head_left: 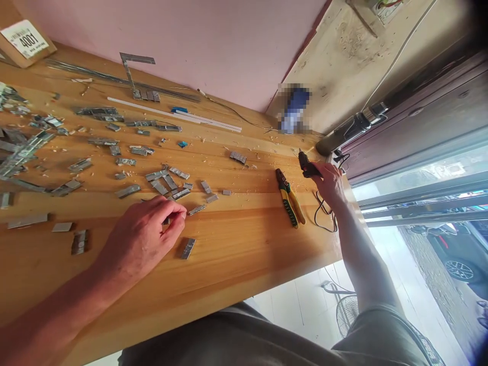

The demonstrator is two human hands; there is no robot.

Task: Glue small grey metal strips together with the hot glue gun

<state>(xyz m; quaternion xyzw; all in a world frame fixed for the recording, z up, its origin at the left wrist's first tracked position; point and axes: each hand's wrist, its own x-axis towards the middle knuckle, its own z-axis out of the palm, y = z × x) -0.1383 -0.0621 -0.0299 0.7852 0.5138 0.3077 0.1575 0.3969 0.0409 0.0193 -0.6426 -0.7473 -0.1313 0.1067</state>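
My right hand (331,184) is wrapped round a black glue gun (306,164), its nozzle aimed away toward the wall, with a cord (318,223) trailing below. Just left of it lie pliers (291,198) with yellow and black handles. Over the middle of the table, my left hand (147,231) is closed in a pinch; whatever is between the fingers is hidden. Small grey metal-looking strips surround it: a joined cluster (162,180) beyond the knuckles, a thin piece (196,209) by the fingertips and a short strip (188,248) to the lower right.
Many more grey pieces (23,152) are heaped at the left of the wooden table (236,264). White sticks (175,114) and a bent grey frame (133,76) lie near the wall. A cardboard box (46,51) stands back left; a dark cylinder (353,129) lies back right.
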